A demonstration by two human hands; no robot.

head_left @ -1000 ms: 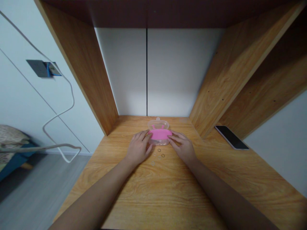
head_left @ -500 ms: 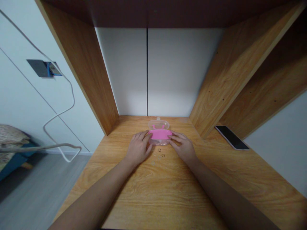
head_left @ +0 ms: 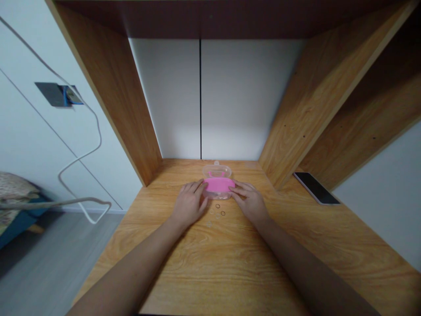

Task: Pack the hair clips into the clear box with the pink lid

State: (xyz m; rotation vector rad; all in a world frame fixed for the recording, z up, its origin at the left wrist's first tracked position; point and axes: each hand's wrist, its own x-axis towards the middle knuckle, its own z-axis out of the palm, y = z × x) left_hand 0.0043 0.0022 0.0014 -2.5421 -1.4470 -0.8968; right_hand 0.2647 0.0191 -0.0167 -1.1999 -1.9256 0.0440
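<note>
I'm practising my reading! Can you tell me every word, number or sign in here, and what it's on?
There are none I can read.
Pink piece: no lettering shows.
Clear case: too small and blurred to tell.
Phone: dark screen, no words showing.

2 hands [head_left: 189, 202] [head_left: 251, 203], 1 box [head_left: 219, 195], 2 dk rings [head_left: 217, 207] [head_left: 222, 215] (+1 ph. [head_left: 316, 188])

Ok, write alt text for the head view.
A left hand and right hand touch opposite ends of a pink oval piece over a clear plastic case with its lid open, on a wood-grain desk. Two dark rings lie in front; a smartphone lies to the right.
</note>
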